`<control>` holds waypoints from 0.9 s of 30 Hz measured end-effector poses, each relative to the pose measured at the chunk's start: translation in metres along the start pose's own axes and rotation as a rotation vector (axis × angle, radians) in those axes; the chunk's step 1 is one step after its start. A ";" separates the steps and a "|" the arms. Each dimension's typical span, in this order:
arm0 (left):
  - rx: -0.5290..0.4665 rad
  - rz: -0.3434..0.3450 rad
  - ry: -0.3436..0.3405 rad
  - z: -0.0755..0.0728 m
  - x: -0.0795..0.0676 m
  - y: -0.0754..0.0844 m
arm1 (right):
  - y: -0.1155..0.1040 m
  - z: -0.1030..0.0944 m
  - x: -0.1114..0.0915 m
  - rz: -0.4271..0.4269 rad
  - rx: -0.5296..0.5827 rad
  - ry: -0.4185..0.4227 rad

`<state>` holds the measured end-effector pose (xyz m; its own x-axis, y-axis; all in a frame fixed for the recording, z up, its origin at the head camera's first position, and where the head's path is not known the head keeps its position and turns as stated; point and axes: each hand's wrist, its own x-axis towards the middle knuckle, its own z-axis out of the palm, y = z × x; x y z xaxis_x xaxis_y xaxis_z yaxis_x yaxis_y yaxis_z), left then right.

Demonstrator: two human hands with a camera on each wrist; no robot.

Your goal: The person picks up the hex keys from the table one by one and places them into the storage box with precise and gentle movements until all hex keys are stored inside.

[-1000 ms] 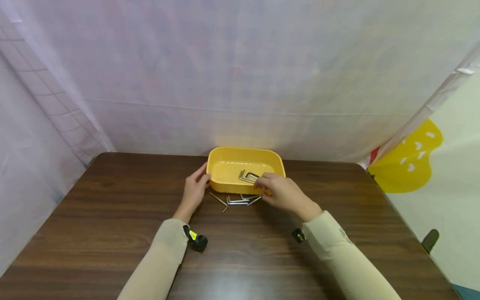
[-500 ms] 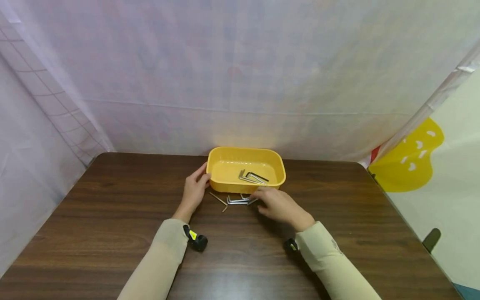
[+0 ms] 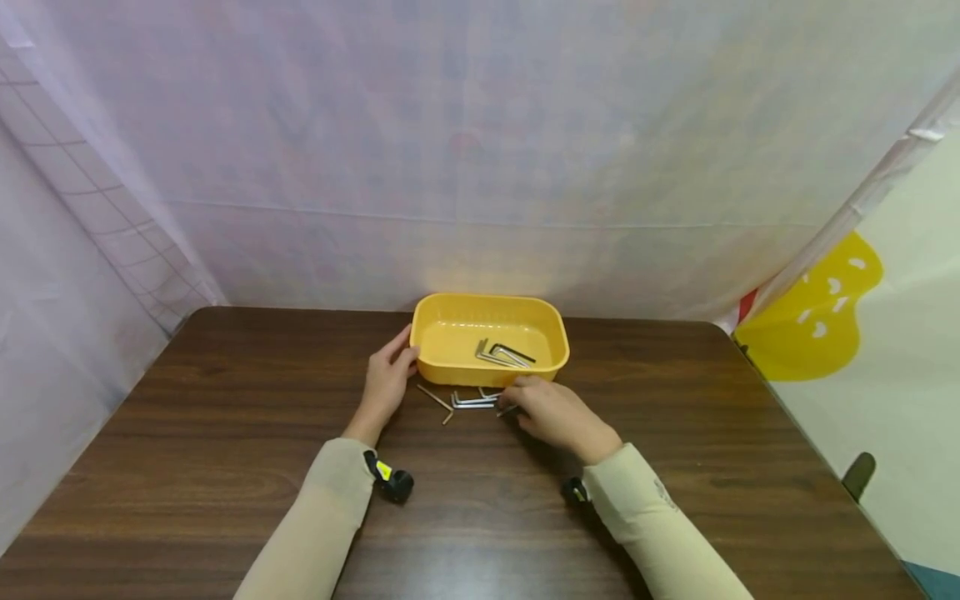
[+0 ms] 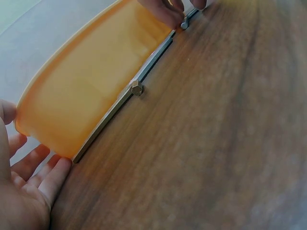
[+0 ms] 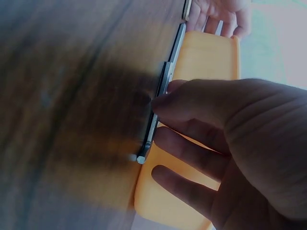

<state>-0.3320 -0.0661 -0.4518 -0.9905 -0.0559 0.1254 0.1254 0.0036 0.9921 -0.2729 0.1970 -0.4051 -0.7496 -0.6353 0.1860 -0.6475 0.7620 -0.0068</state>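
In the head view a yellow tray (image 3: 487, 372) stands at the table's back edge. Inside lie several hex keys, silver ones (image 3: 495, 359) and a black one (image 3: 517, 353). My left hand (image 3: 384, 385) rests against the tray's left end, thumb by the rim, fingers along the outer wall. In front of the tray, my right hand (image 3: 555, 412) pinches a hex key (image 5: 142, 155) low at the table; its bent end shows below the fingers. Left of that hand lie silver hex keys (image 3: 474, 405) and a brass-coloured hex key (image 3: 435, 397).
The dark wooden table (image 3: 247, 433) spreads out before me. A pale curtain (image 3: 480, 150) hangs just behind the tray. On the right side a yellow printed shape (image 3: 817, 325) marks the light sheet.
My right hand has let go of hex keys, a black one among them, inside the tray. It has come down to the keys in front. The left hand stays at the tray.
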 end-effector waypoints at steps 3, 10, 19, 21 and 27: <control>-0.004 0.002 0.002 -0.001 0.000 0.000 | 0.000 0.001 0.002 -0.011 0.012 0.006; -0.005 0.005 0.007 -0.001 0.000 0.000 | 0.002 0.002 0.004 -0.005 0.070 -0.013; -0.007 0.001 -0.012 -0.001 0.000 -0.003 | 0.007 0.004 0.003 -0.004 0.111 -0.048; -0.012 0.004 -0.012 -0.001 0.001 -0.003 | 0.007 0.004 0.003 -0.008 0.122 -0.057; -0.025 0.006 -0.014 0.000 0.000 -0.001 | 0.007 0.004 0.007 -0.011 0.131 -0.082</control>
<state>-0.3324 -0.0665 -0.4532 -0.9904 -0.0416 0.1316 0.1326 -0.0208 0.9910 -0.2831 0.1969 -0.4080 -0.7477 -0.6555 0.1061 -0.6639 0.7355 -0.1348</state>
